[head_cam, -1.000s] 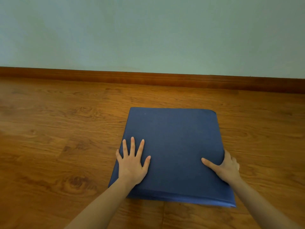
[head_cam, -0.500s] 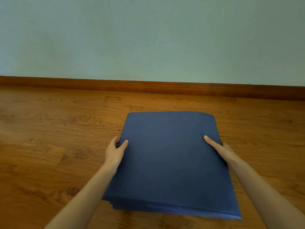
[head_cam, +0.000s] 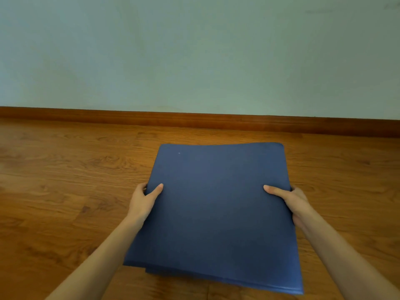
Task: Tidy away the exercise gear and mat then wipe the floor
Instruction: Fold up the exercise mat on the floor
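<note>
The folded blue mat [head_cam: 218,213] has come up off the wooden floor [head_cam: 65,191] since a second ago. The left hand [head_cam: 142,202] and right hand [head_cam: 290,200] clamp its side edges, fingers apparently curled beneath. Carrying it away likely follows.

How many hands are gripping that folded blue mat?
2. The left hand clasps the left edge of the folded blue mat, thumb on top. The right hand clasps the right edge likewise. The other fingers are hidden underneath.
</note>
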Demonstrator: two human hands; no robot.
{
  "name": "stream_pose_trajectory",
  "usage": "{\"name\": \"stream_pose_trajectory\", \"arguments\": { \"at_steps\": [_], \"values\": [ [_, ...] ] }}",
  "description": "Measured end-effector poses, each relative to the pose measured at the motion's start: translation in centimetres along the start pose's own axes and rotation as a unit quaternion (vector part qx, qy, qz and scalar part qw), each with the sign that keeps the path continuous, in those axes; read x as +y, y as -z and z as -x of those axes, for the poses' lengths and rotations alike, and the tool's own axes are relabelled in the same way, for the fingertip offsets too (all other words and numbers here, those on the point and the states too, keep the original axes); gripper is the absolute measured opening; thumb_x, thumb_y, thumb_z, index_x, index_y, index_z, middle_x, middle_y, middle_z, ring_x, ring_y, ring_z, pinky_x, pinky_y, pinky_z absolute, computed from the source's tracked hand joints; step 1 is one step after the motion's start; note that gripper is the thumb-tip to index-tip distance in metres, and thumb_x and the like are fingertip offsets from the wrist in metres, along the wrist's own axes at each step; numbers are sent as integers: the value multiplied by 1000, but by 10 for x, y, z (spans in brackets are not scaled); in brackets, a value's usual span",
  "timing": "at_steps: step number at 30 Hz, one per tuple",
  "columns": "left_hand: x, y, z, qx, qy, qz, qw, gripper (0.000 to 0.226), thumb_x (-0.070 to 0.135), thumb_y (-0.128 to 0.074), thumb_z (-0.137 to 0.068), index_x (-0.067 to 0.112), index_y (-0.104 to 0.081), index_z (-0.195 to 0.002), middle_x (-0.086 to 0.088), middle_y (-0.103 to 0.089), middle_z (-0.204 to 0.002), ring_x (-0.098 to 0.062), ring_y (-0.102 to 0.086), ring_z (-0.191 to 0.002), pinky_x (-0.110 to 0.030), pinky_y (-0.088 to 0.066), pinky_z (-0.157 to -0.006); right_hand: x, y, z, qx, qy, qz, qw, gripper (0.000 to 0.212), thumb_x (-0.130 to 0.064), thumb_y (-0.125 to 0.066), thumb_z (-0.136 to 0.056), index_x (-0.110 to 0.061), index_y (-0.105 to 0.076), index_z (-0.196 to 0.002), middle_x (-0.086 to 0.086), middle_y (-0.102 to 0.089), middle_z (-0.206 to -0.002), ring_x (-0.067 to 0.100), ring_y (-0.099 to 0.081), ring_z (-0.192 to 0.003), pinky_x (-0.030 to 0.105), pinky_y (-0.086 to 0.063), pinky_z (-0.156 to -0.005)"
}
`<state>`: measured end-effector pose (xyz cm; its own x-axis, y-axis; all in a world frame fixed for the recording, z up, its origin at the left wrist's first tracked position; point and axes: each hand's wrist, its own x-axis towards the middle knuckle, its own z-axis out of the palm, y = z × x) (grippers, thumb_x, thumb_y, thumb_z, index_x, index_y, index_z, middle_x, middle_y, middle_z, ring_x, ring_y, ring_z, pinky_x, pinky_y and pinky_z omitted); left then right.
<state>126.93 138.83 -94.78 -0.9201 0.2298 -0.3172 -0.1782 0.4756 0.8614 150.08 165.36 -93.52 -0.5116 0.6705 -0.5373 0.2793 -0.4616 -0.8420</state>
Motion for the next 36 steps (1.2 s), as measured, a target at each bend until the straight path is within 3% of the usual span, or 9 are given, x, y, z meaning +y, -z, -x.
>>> {"name": "stream_pose_trajectory", "arguments": {
  "at_steps": [3, 5, 8, 10, 15, 21, 28, 33, 36],
  "values": [
    [33, 17, 10, 10, -104, 0, 995, 62, 36, -63, -86, 13, -38, -137, -7, -47, -137, -24, -47, -123, -39, -41, -98, -19, -4, 25, -31, 104, -16, 994, 69, -16, -89, -46, -22, -58, -107, 0, -67, -102, 22, -67, -88, 35, -54, -65],
    [72, 29, 25, 90, -215, -129, 964, 91, 55, -59, -82, 13, -14, -148, -5, -19, -155, -24, -14, -143, -42, -14, -115, -34, -2, 43, -50, 164, -6, 985, 75, -27, -87, -33, -30, -57, -102, -3, -67, -102, 20, -67, -89, 34, -54, -64],
    [140, 49, 67, 164, -451, -313, 820, 112, 76, -42, -70, 15, 10, -149, 0, 14, -156, -17, 17, -143, -30, 18, -111, -55, 9, 65, -95, 232, -2, 968, 87, -30, -87, -23, -31, -57, -104, -8, -70, -97, 14, -69, -86, 29, -56, -61],
    [176, 51, 99, 87, -519, -386, 758, 121, 83, -41, -63, 21, 24, -144, 3, 29, -151, -14, 27, -140, -24, 24, -109, -66, 19, 79, -131, 260, 8, 957, 84, -22, -86, -27, -28, -57, -106, -7, -71, -98, 14, -69, -88, 27, -56, -61],
    [192, 24, 150, -137, -460, -511, 713, 142, 78, -62, -56, 22, 46, -129, 6, 52, -135, -12, 44, -129, -28, 23, -109, -68, 51, 101, -197, 259, 104, 940, 97, -15, -89, -28, -18, -53, -118, -3, -70, -108, 16, -67, -99, 25, -55, -70],
    [161, 3, 168, -207, -414, -566, 682, 137, 67, -68, -65, 18, 36, -138, 5, 36, -149, -10, 34, -134, -29, 19, -108, -45, 92, 107, -197, 224, 175, 938, 84, -8, -92, -44, -12, -55, -120, -9, -70, -109, 10, -65, -103, 17, -52, -74],
    [154, -23, 167, -139, -489, -532, 677, 106, 68, -65, -65, 18, -17, -145, 6, -30, -134, -14, -28, -123, -26, -21, -107, -28, 118, 103, -195, 178, 231, 937, 90, 10, -84, -55, -16, -44, -131, -6, -68, -115, 3, -63, -103, 17, -52, -74],
    [155, -31, 163, -117, -489, -531, 682, 75, 59, -66, -73, 21, -34, -129, 7, -48, -116, -16, -46, -104, -29, -34, -91, -55, 113, 121, -172, 167, 233, 942, 143, -51, -92, -30, -38, -9, -146, -19, -39, -138, -20, -46, -110, 7, -44, -83],
    [153, -41, 164, -84, -475, -541, 689, 77, 54, -68, -75, 18, -32, -133, 5, -49, -123, -18, -47, -110, -31, -34, -96, -79, 93, 142, -39, 356, 313, 880, 134, -62, -83, -42, -46, 3, -144, -18, -15, -151, -4, -20, -138, 25, -26, -109]
  ]
}}
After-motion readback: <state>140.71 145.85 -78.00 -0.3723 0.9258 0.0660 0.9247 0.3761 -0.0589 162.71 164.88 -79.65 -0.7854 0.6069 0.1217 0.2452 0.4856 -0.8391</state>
